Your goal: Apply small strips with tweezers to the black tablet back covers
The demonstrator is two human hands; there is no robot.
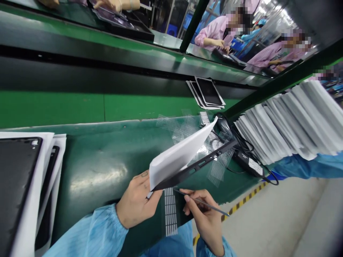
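Note:
My left hand (138, 201) is closed on the near end of a black plastic device cover (194, 168), held on edge above the bench. Cut-outs run along its side, and a white sheet (177, 159) lies against its far face, curling away from it. Between the fingers of my right hand (205, 214) are thin dark tweezers (214, 207), their tip pointing left, close below the cover. Whether the tip touches anything cannot be made out. Under the cover, between my hands, a clear strip of small grey stickers (170, 212) hangs toward my lap.
More black covers (16, 178) with white sheets are stacked at left. Clear sticker backings (182, 130), cables and a black adapter (248, 162) lie behind. White-wrapped pieces (289, 117) stand in a row at right. Framed dark panels (209, 92) lean at the back. Co-workers (214, 32) sit beyond.

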